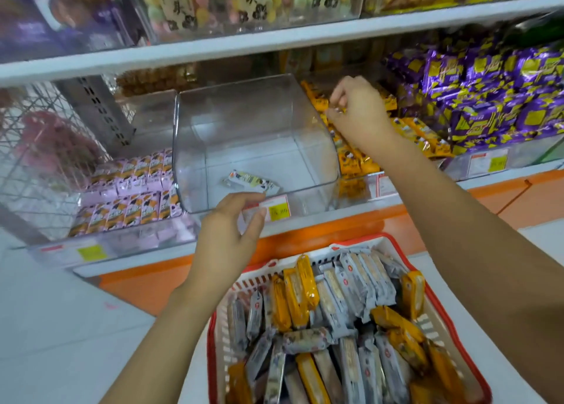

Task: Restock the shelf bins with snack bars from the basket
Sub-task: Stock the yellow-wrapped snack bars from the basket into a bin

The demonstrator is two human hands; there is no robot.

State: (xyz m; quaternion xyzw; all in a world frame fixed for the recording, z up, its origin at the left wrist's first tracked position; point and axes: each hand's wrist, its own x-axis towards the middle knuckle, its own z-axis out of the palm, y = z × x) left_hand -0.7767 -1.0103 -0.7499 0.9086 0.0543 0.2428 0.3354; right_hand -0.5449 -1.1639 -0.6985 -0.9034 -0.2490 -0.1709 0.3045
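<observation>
Shelf row, middle position: the clear bin [244, 113] is nearly bare, with one lone bar [250, 182] lying flat near its front. The supply sits below it: the basket [366, 241] is heaped with snack bars [351, 290] in grey and orange wrappers, some on edge and some flat. Our left hand [232, 229] hovers at the clear bin's front lip, just by the yellow price tag [279, 211], fingers relaxed and parted and holding nothing; we cannot tell whether it touches the plastic. Our right hand [357, 113] is up over the neighbouring bin of orange stock [357, 162], fingers curled, and appears to pinch the end of an orange bar [319, 103]. The wrapper blurs into the fingertips, so we hold that loosely. On handling, we judge the bars light, fairly stiff along their length and slick in glossy film. The crimped ends would slip, so it is better to grip across the middle, several at once. The contents are likely brittle, so we would set them in rather than drop them.
</observation>
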